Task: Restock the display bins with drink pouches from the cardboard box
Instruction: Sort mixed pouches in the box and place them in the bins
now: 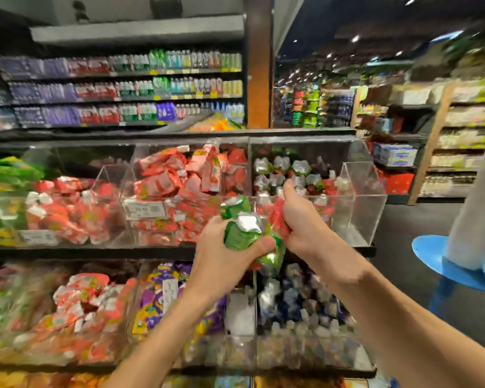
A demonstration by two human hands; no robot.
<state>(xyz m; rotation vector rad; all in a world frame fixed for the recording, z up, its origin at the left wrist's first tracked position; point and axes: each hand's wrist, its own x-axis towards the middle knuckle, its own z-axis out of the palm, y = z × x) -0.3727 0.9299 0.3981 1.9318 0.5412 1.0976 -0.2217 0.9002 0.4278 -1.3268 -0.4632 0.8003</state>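
Clutching a crinkled foil bunch of drink pouches (244,233), green and red with silvery tops, just in front of the clear acrylic bin (361,197). Gripping the green ones in the left hand (221,250), fingers curled tight; clenching the red in the right hand (300,222), thumb raised. Open above the bin's front lip, bare at its right end.

One head-worn view, wide-angle. Faces forward and down onto tiered clear display bins (359,189), near. Store shelves (123,88) beyond, aisle floor (403,219) at right, edges blurred.
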